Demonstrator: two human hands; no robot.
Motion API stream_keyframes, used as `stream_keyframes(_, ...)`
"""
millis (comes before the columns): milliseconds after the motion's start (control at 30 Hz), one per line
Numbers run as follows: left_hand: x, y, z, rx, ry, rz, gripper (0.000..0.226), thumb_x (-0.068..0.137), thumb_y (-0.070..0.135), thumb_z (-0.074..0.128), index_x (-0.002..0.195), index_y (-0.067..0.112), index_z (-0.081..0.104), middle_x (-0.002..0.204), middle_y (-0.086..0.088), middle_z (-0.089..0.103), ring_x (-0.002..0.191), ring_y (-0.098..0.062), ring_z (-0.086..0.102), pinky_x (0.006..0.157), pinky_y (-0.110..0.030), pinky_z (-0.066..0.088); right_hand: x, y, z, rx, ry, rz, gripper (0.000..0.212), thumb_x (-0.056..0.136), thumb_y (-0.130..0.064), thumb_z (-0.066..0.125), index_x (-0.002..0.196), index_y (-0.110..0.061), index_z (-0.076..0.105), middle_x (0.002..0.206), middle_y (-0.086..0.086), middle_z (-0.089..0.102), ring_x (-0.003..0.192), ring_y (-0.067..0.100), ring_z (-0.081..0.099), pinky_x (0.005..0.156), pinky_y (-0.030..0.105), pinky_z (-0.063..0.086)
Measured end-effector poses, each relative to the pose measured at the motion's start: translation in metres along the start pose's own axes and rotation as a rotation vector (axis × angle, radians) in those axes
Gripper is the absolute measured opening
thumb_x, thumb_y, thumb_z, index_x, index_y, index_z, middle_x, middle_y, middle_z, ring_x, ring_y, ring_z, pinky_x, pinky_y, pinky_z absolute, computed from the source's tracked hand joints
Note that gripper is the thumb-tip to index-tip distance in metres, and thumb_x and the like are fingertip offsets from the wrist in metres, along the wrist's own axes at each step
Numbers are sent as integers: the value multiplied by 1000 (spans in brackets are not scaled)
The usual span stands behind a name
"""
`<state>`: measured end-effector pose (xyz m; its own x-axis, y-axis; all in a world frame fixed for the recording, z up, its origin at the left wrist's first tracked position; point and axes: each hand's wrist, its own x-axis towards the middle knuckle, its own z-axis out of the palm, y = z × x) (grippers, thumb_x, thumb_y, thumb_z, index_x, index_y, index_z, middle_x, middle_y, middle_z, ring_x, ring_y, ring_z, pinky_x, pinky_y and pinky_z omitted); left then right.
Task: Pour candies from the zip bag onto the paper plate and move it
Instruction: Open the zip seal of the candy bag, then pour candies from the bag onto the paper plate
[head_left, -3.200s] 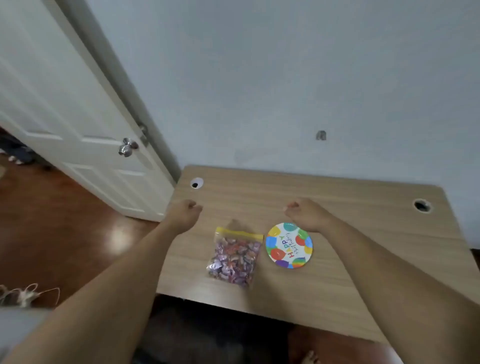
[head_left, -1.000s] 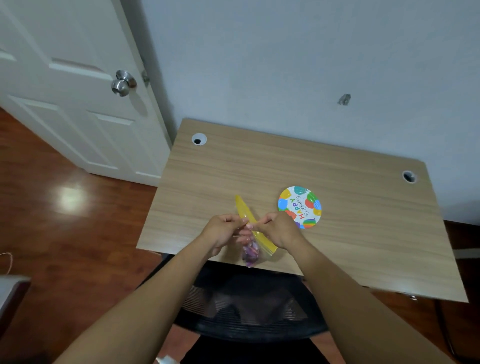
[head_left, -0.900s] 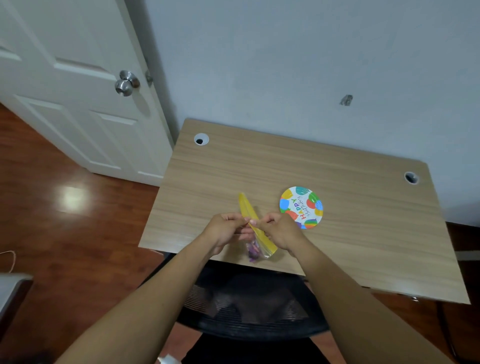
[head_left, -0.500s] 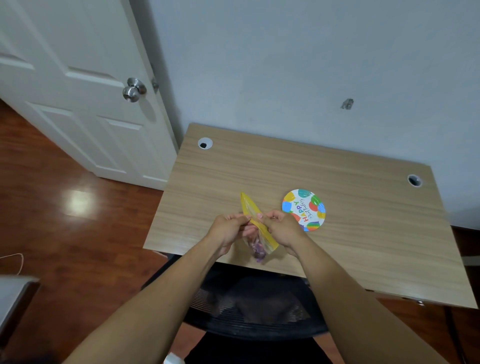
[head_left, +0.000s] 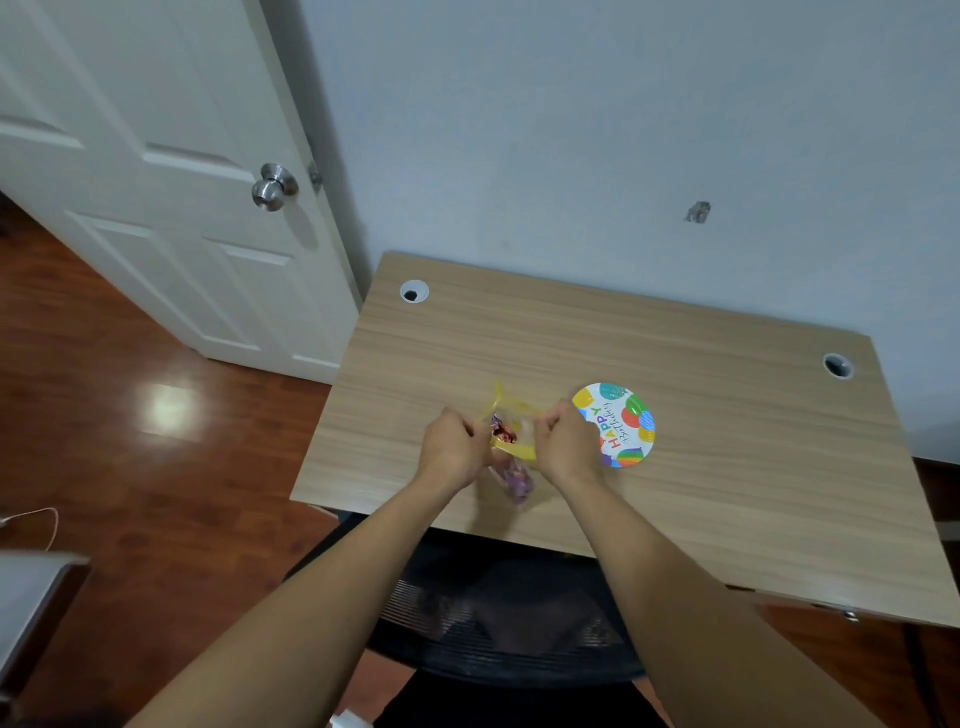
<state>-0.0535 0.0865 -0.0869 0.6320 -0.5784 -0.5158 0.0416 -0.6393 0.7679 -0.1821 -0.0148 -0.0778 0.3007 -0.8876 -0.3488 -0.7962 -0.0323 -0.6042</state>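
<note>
Your left hand (head_left: 451, 451) and right hand (head_left: 565, 446) are each pinching a side of the zip bag (head_left: 511, 451), its yellow mouth gaping between them, candies (head_left: 503, 431) showing inside. You're holding it near the worktop's (head_left: 727, 467) front edge. Paper plate (head_left: 621, 426) is lying just right of your right hand; bare worktop beyond.

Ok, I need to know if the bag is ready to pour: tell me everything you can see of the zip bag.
The zip bag is clear thin plastic with a yellow zip strip along its top. The left hand and right hand each pinch one side of the strip, pulling the mouth open. It is held upright above the near part of the desk, just left of the plate. Wrapped candies, purple and reddish, sit inside; none have spilled.
</note>
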Motion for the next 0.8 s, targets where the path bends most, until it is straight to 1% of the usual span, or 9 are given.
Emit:
stream_keyframes(67, -1, -4, -7, 148, 58, 70, 32, 88, 40, 72, 81, 14, 55, 80, -6, 72, 77, -27, 78, 76, -50, 64, 7, 7, -6, -35, -9, -27, 19, 101, -30, 54, 91, -14, 56, 88, 12, 72, 89, 36, 69, 75, 41, 55)
stream_keyframes(133, -1, -7, -15, 230, 84, 93, 28, 89, 35, 73, 80, 17, 53, 85, -8, 71, 81, -31, 78, 77, -52, 63, 13, 15, -12, -82, -43, -50, 21, 101, -36, 51, 88, -19, 49, 82, 12, 74, 83, 36, 73, 78, 47, 60)
stream_keyframes(233, 4, -13, -26, 312, 96, 107, 21, 88, 26, 72, 79, 19, 54, 84, -8, 73, 78, -30, 78, 75, -49, 64, 19, 25, -21, -139, -44, -84, 23, 104, -37, 52, 90, -18, 48, 84, 12, 74, 83, 36, 75, 80, 47, 60)
stream_keyframes(400, 12, -16, -40, 285, 50, 41, 9, 82, 20, 70, 78, 15, 64, 77, -8, 77, 59, -25, 79, 67, -46, 68, 20, 32, -29, -251, -64, -123, 28, 105, -41, 54, 95, -15, 50, 85, 15, 71, 78, 38, 74, 77, 48, 61)
stream_keyframes(500, 9, -9, -41, 275, -81, -60, 11, 87, 11, 67, 77, 12, 70, 83, -11, 83, 67, -35, 82, 72, -50, 69, 15, 29, -28, -189, -79, -121, 26, 105, -38, 56, 93, -15, 52, 87, 13, 71, 76, 34, 75, 78, 48, 61)
stream_keyframes(600, 5, -6, -44, 279, -325, -169, 20, 99, 11, 60, 97, 1, 77, 101, -14, 84, 87, -43, 81, 79, -49, 69, 8, 25, -30, -160, -114, -140, 23, 103, -34, 60, 89, -18, 53, 83, 10, 73, 73, 29, 74, 75, 45, 61)
stream_keyframes(700, 3, -11, -47, 328, -531, -204, 35, 105, 14, 49, 116, -6, 75, 116, -15, 82, 86, -31, 72, 72, -38, 65, 1, 22, -38, -161, -161, -173, 20, 103, -29, 63, 94, -13, 56, 77, 7, 70, 60, 19, 64, 59, 32, 51)
stream_keyframes(767, 5, -20, -47, 401, -569, -165, 34, 108, 15, 46, 122, -2, 72, 121, -12, 80, 91, -30, 69, 70, -34, 63, -1, 24, -43, -151, -200, -198, 19, 103, -27, 65, 96, -11, 58, 72, 7, 69, 47, 8, 56, 47, 22, 43)
stream_keyframes(800, 8, -26, -46, 466, -549, -90, 32, 108, 15, 47, 126, 3, 70, 123, -10, 78, 97, -32, 72, 72, -35, 62, -1, 26, -47, -155, -216, -219, 19, 103, -27, 65, 95, -11, 58, 72, 9, 71, 42, 4, 53, 44, 15, 39)
